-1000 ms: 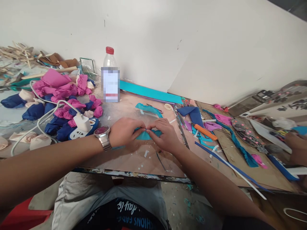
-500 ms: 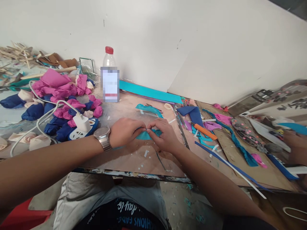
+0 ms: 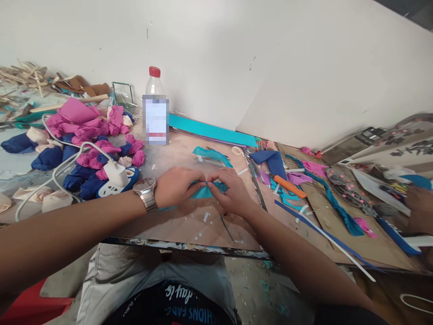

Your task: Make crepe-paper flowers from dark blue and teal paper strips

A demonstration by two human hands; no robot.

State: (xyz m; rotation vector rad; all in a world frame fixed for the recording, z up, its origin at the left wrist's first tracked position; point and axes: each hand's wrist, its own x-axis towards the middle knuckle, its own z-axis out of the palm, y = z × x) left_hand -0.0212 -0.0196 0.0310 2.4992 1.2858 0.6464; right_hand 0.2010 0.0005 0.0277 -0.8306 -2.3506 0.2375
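My left hand [image 3: 176, 186], with a watch on its wrist, pinches a teal strip of what looks like crepe paper [image 3: 202, 193] between thumb and fingers. Close against it, my right hand [image 3: 230, 192] grips the same strip, and the two sets of fingertips almost touch over the table [image 3: 182, 225]. Part of the strip is covered by my fingers. Just beyond my hands lies another curved teal strip [image 3: 214, 155]. A small white scrap [image 3: 206, 217] rests on the table in front of me.
To the left are pink and blue crumpled paper pieces [image 3: 81, 128] and a power strip with a white charger [image 3: 116, 174]. A red-capped bottle [image 3: 154, 83] stands near the wall. On the right lie an orange-handled cutter [image 3: 289, 186] and a white stick [image 3: 345, 250]. Another person's hand [image 3: 421, 203] shows far right.
My hands stay almost still, pinching the teal strip at the same spot. The view has shifted very slightly.
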